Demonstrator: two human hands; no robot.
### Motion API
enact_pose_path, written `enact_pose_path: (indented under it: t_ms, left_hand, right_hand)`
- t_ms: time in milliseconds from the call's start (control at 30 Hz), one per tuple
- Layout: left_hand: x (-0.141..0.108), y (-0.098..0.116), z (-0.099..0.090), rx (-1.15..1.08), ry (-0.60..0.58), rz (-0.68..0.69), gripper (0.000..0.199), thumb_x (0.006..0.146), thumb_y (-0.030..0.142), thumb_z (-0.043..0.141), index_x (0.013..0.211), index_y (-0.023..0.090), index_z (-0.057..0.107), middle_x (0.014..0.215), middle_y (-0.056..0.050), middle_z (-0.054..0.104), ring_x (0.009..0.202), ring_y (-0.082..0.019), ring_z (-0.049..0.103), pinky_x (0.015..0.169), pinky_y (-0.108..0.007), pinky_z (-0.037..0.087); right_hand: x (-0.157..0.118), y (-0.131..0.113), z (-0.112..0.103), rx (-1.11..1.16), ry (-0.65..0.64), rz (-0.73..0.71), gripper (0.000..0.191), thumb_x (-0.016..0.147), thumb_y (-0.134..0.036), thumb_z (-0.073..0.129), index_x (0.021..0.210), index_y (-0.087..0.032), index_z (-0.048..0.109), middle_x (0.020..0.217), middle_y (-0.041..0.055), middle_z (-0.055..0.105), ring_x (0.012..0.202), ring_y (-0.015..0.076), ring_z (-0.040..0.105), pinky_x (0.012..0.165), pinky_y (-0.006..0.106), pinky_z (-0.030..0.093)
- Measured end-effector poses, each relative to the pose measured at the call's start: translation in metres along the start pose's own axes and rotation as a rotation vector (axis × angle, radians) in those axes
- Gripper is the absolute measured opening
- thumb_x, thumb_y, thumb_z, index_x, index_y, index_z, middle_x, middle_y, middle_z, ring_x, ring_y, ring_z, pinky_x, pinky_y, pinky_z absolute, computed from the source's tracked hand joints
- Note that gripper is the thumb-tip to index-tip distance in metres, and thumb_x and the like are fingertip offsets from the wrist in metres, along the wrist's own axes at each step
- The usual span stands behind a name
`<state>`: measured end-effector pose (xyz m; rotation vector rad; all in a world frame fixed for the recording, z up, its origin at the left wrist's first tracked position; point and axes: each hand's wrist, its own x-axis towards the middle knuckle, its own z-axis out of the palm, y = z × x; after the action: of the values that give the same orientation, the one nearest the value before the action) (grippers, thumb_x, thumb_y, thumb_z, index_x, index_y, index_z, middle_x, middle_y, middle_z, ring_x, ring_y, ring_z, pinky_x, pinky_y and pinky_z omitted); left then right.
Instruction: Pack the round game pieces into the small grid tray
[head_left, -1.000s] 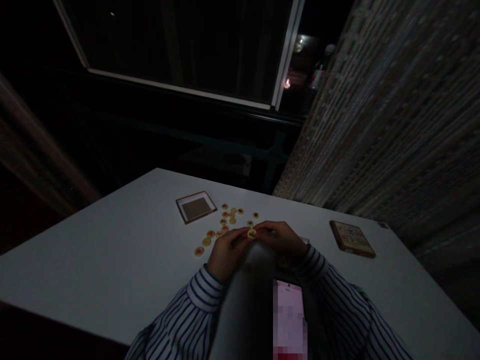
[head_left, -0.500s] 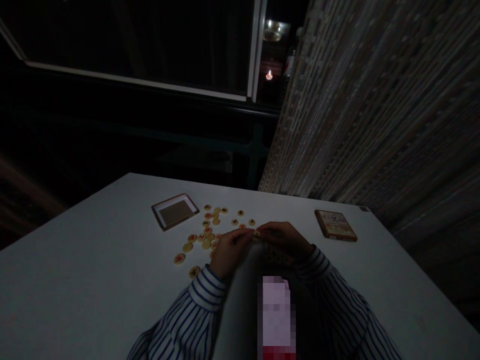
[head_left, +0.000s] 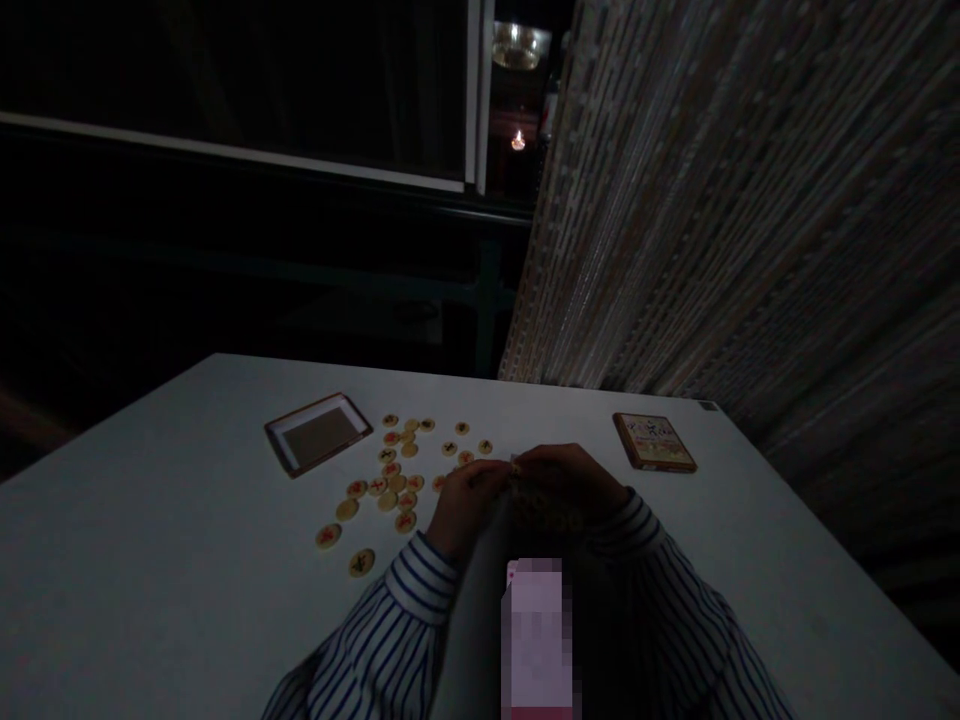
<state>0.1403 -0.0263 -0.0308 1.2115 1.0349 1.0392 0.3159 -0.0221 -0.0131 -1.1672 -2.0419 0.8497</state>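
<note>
My left hand (head_left: 466, 505) and my right hand (head_left: 574, 482) meet over the table, fingertips nearly touching. Both are closed in a pinch around a small round Chinese chess piece (head_left: 516, 468), partly covered by the fingers. Other Chinese chess pieces lie in dark shadow beneath my right hand, hard to make out. To the left of my hands, loose Chinese chess pieces (head_left: 397, 483) are scattered, pale discs with red or black characters, some showing blank faces. One black-marked piece (head_left: 361, 562) lies closest to my left sleeve.
An open shallow box part (head_left: 279, 452) rests at the back left of the white table (head_left: 187, 560). A printed box part (head_left: 654, 442) lies at the back right. A bead-string curtain (head_left: 675, 200) hangs behind. A pixelated pink patch (head_left: 536, 635) shows below my hands.
The view has shifted slightly, so the table things appear further left. My hands stay together in their pinch, and the piece between them is now more covered.
</note>
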Motion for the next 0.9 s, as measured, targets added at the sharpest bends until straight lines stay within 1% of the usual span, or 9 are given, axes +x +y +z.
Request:
enact_pose_path:
  t_ms: [200,367,467,533,700,900]
  left_hand:
    - [-0.003,-0.006,0.005,-0.051,-0.041,-0.092,0.026,0.064,0.035,0.064,0.08,0.014,0.066,0.082,-0.008,0.069,0.079,-0.02,0.062,0.072,-0.029,0.048]
    - [-0.008,-0.005,0.01,-0.037,-0.058,-0.119,0.028,0.067,0.033,0.061,0.087,0.014,0.066,0.09,-0.008,0.068,0.086,-0.02,0.062,0.077,-0.029,0.048]
    - [-0.009,-0.005,0.012,-0.05,-0.097,-0.12,0.03,0.069,0.033,0.06,0.092,0.014,0.065,0.093,-0.008,0.068,0.088,-0.02,0.061,0.08,-0.03,0.048]
    - [-0.01,-0.006,0.012,-0.064,-0.09,-0.114,0.03,0.069,0.032,0.06,0.092,0.014,0.065,0.094,-0.007,0.068,0.089,-0.02,0.061,0.081,-0.031,0.048]
    - [-0.008,-0.011,0.012,-0.145,-0.078,-0.14,0.031,0.069,0.033,0.059,0.092,0.013,0.065,0.095,-0.009,0.067,0.089,-0.021,0.061,0.082,-0.032,0.048]
    - [-0.006,-0.023,0.012,-0.212,-0.095,-0.183,0.032,0.068,0.033,0.061,0.094,0.016,0.063,0.095,-0.008,0.067,0.088,-0.021,0.062,0.079,-0.034,0.049]
  right_hand:
    - [-0.002,0.003,-0.004,0.105,-0.027,-0.011,0.022,0.074,-0.032,0.057,0.088,-0.015,0.061,0.086,0.0065,0.067,0.079,0.0162,0.062,0.073,0.029,0.049]
    - [-0.004,0.006,-0.007,0.14,-0.043,0.008,0.017,0.075,-0.029,0.056,0.085,-0.015,0.06,0.082,0.0054,0.066,0.077,0.0154,0.061,0.071,0.028,0.049]
    - [-0.006,0.007,-0.007,0.184,-0.048,0.019,0.017,0.074,-0.029,0.057,0.085,-0.015,0.06,0.082,0.0053,0.066,0.077,0.0158,0.061,0.072,0.029,0.048]
    - [-0.007,0.008,-0.008,0.203,-0.049,0.035,0.018,0.074,-0.029,0.058,0.086,-0.015,0.061,0.083,0.0054,0.066,0.079,0.0164,0.061,0.073,0.029,0.048]
    - [-0.01,0.011,-0.008,0.152,-0.075,0.045,0.019,0.076,-0.029,0.056,0.089,-0.017,0.062,0.087,0.005,0.066,0.082,0.0165,0.061,0.075,0.03,0.047]
    - [-0.01,0.015,-0.004,0.157,-0.059,0.06,0.018,0.078,-0.028,0.054,0.091,-0.018,0.062,0.089,0.0033,0.066,0.083,0.0152,0.061,0.077,0.029,0.047]
